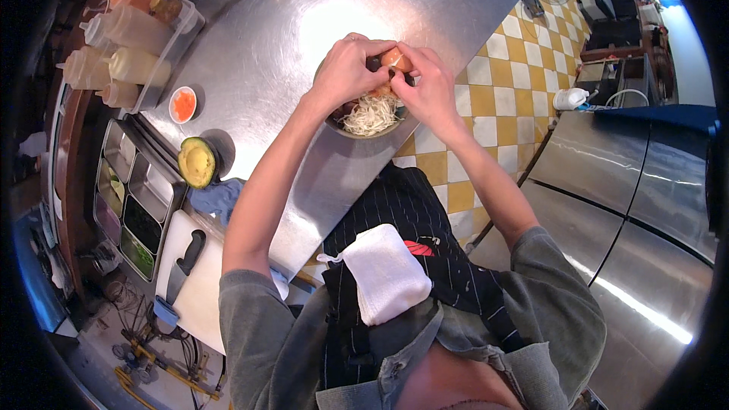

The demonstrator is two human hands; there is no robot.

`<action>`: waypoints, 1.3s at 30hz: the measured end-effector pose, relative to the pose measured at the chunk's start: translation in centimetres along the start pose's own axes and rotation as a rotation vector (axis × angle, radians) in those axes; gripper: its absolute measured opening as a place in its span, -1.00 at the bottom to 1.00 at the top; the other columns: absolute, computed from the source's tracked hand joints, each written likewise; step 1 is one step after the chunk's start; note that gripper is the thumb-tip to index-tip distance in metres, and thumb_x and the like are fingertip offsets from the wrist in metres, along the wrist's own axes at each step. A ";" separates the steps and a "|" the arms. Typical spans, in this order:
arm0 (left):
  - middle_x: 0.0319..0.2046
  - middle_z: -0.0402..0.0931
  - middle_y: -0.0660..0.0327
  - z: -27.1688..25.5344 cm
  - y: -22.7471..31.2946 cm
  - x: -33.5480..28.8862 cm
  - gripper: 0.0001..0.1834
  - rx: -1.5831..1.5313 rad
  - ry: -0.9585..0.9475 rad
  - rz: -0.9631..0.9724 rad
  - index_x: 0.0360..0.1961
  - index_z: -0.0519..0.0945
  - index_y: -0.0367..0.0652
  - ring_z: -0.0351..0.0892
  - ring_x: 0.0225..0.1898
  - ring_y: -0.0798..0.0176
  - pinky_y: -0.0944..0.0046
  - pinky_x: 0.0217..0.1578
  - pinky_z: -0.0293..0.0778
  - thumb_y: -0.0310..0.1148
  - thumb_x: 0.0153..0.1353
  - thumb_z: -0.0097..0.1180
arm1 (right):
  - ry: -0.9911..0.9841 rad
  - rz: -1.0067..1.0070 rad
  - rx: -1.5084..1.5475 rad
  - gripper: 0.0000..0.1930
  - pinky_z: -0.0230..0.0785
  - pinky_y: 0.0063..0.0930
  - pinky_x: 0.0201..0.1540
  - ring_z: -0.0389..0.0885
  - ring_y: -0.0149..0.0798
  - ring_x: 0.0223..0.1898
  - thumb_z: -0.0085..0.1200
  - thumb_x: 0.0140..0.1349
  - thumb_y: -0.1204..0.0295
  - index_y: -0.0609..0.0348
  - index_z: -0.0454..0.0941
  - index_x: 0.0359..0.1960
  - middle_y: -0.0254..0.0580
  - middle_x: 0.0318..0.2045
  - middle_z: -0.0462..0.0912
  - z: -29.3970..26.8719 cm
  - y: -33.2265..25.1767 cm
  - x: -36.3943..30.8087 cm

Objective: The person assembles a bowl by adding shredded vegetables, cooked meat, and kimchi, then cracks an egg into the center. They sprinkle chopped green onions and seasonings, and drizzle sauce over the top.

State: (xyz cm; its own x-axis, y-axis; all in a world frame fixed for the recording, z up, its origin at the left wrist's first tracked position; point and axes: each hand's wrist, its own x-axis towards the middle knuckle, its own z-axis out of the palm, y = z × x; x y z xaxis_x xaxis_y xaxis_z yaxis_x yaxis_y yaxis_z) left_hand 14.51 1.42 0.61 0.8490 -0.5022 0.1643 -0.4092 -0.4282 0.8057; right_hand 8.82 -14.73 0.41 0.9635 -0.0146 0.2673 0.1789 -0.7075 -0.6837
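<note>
Over a round bowl (363, 135) near the counter's edge, my left hand (351, 70) and my right hand (430, 89) close their fingertips on a brown egg (395, 60). A pale line like a crack runs across its shell. Pale, thin strands like bean sprouts (370, 115) fill the near side of the bowl. Darker and orange bits show deeper in, though my fingers hide much of that part. Both thumbs point inward, close under the egg.
Left of the bowl, a cup of orange bits (183, 105) and a halved avocado (198, 164) stand by a blue cloth (216, 199). Squeeze bottles (137, 30) fill a clear bin. Metal food pans (152, 178) and a knife (186, 262) on a white cutting board (209, 292) lie nearer.
</note>
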 end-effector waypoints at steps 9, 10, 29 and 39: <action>-0.26 0.63 0.05 0.2 -0.6 -0.1 -0.54 0.015 0.026 0.063 -0.07 0.61 -0.14 0.59 -0.22 0.09 0.22 -0.10 0.49 -0.48 -0.12 0.17 | 0.083 -0.033 0.003 -0.57 0.46 -0.27 -0.17 0.58 -0.02 -0.24 0.08 -0.04 0.51 0.29 0.52 -0.04 0.02 -0.21 0.55 0.9 0.1 -0.4; -0.26 0.63 0.05 0.2 -0.7 -0.1 -0.53 0.014 0.024 0.060 -0.07 0.61 -0.14 0.59 -0.22 0.08 0.22 -0.10 0.49 -0.48 -0.12 0.16 | 0.083 -0.034 0.006 -0.57 0.46 -0.27 -0.16 0.59 -0.01 -0.23 0.08 -0.04 0.52 0.29 0.51 -0.04 0.02 -0.21 0.55 0.9 0.1 -0.5; -0.15 0.61 0.13 -1.2 -1.9 0.2 -0.58 0.128 -0.010 0.328 -0.11 0.61 -0.16 0.57 -0.11 0.04 0.14 0.00 0.42 -0.55 -0.11 0.22 | -0.002 -0.202 -0.182 -0.45 0.42 -0.24 -0.07 0.52 0.00 -0.13 0.10 -0.07 0.62 0.22 0.39 0.08 -0.03 -0.08 0.50 0.2 0.3 -1.4; -0.07 0.57 0.29 -2.2 -1.7 0.0 -0.59 0.372 0.011 0.467 -0.09 0.59 -0.07 0.54 -0.11 0.15 0.17 0.03 0.37 -0.50 -0.07 0.22 | -0.054 -0.313 -0.262 -0.42 0.41 -0.25 -0.06 0.51 -0.01 -0.13 0.11 -0.09 0.63 0.25 0.36 0.09 -0.04 -0.10 0.52 -0.6 0.5 -0.9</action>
State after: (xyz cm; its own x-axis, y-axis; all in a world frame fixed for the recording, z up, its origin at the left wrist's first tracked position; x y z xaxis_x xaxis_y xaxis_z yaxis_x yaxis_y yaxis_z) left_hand 15.95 3.85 0.50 0.5536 -0.6937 0.4607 -0.8280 -0.3994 0.3935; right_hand 7.95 -15.46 0.21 0.8810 0.2617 0.3942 0.4148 -0.8280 -0.3773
